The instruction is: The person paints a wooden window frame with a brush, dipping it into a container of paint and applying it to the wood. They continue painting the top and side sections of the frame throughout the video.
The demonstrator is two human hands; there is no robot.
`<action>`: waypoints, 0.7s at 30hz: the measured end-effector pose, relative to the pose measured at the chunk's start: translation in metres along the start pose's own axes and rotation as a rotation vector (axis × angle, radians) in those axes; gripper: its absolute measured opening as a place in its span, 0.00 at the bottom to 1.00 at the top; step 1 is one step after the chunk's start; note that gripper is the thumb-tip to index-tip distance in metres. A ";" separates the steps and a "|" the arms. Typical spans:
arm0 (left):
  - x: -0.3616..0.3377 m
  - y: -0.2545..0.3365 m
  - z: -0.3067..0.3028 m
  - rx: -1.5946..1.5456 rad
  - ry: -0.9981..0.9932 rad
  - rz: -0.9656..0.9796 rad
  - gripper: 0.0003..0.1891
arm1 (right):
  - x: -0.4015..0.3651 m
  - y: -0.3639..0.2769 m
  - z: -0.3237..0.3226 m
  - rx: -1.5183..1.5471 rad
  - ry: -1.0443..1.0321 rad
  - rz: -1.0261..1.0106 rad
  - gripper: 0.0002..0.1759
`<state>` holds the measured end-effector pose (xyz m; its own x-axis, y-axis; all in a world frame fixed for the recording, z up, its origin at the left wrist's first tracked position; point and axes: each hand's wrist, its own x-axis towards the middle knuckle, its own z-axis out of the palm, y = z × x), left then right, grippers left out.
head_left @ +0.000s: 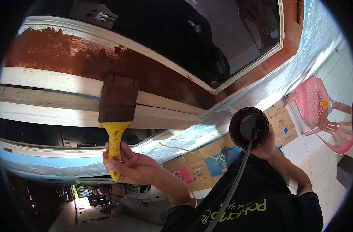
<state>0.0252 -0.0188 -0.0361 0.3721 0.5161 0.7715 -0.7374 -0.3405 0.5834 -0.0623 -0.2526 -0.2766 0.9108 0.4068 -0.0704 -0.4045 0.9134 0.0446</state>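
Note:
My left hand is closed round the yellow handle of a wide paintbrush. Dark brown paint coats its bristles, which point up and overlap the lower edge of a brown-painted wooden frame board. Cream wood shows through the streaky paint at the board's far left. Lower right, my right hand grips a round open can with a brown-stained rim, partly hiding my fingers. Its inside looks dark. A grey cable crosses in front of the can and my black shirt.
Dark window glass with cream trim sits above the board. Cream wooden slats run below it. Flattened cardboard covers part of the tiled floor, with a thin cord above it. A red plastic chair stands at right.

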 end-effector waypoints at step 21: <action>0.002 0.008 0.001 -0.115 0.025 -0.012 0.27 | 0.001 0.000 -0.003 0.024 -0.004 0.003 0.41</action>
<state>0.0205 -0.0210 -0.0302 0.3687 0.5393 0.7571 -0.7931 -0.2422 0.5588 -0.0614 -0.2518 -0.2799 0.9100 0.4092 -0.0661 -0.4050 0.9117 0.0686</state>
